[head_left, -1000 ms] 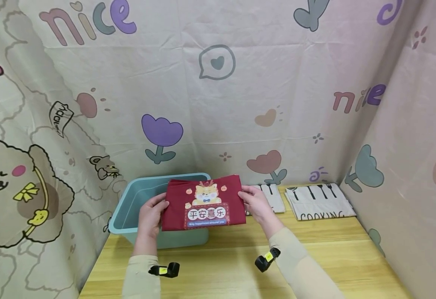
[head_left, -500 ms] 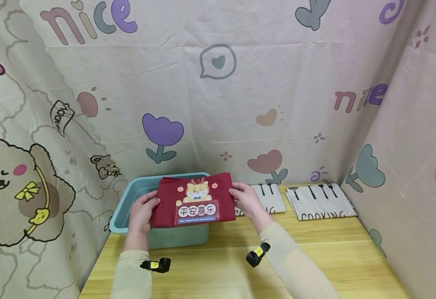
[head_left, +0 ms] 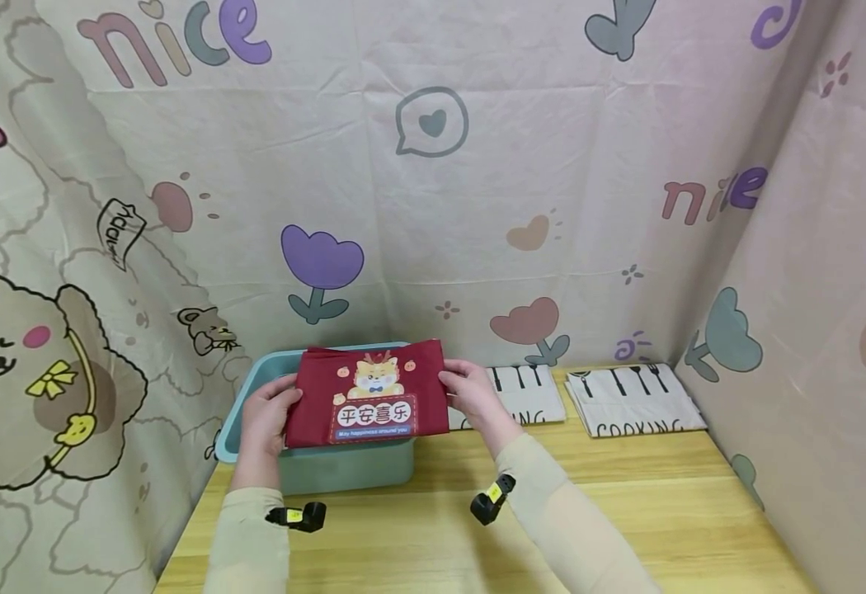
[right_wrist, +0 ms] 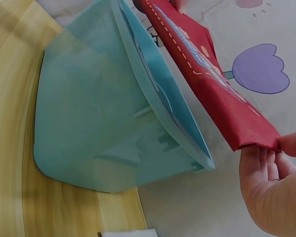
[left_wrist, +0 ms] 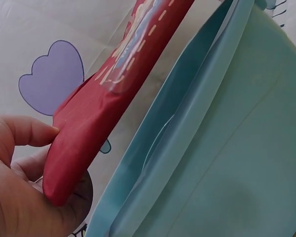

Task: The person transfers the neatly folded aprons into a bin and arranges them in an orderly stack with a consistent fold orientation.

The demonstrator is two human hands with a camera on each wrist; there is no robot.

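Observation:
A folded dark red cloth (head_left: 314, 404), printed with a cartoon animal and lettering, is held by both hands over a teal plastic bin (head_left: 344, 470). My left hand (head_left: 264, 412) grips its left edge, thumb on top and fingers beneath. At the opposite edge my right hand (head_left: 477, 400) pinches it the same way. In the left wrist view the cloth (left_wrist: 84, 128) is above the bin's rim (left_wrist: 187, 118), with a gap between them. The right wrist view shows the thumb and fingers of the right hand (right_wrist: 276, 187) on the cloth's end.
Two folded white cloths with black cutlery prints lie at the back of the wooden table (head_left: 433, 528): one cloth (head_left: 529, 400) partly behind the right hand, the other cloth (head_left: 633, 400) farther right. A printed curtain (head_left: 433, 206) hangs behind and at both sides.
Both hands have carried the red cloth leftward and slightly up, so it now covers more of the bin's opening. More of the nearer white cloth shows. The bin stays put.

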